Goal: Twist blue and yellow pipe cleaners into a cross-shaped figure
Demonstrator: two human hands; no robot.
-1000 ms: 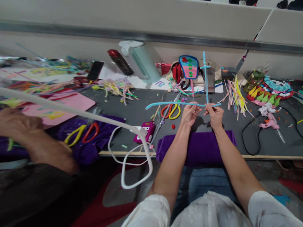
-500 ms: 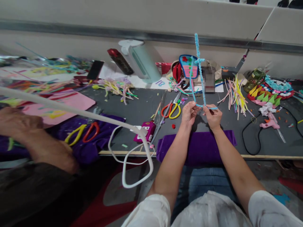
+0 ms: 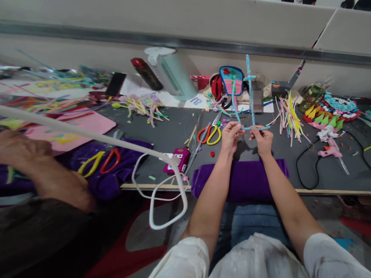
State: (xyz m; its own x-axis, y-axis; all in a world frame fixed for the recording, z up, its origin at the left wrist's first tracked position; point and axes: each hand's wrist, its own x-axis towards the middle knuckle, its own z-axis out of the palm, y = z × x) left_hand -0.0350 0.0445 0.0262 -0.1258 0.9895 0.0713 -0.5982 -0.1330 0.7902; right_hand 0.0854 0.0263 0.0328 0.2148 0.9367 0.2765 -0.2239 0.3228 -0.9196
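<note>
Both hands over the counter [image 3: 162,135], busy with blue fuzzy wire. Left hand [image 3: 232,135] pinches the blue strip [image 3: 235,106], which bends up just short of twelve o'clock. Right hand's [image 3: 261,138] grip clasps that same strip at the foot of the blue stem [image 3: 248,65], nearly upright. From the hands I see: scissors [image 3: 213,126], nine o'clock; glue gun [image 3: 331,150], between three and four; purple cloth [image 3: 246,181], six, beneath the forearms.

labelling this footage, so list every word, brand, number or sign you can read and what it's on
"13" or "18", unclear which: purple marks on the white paper.
Magenta box: white markings, too small to read.
Dark bottle: too blurred to read.
No other readable text.
</note>
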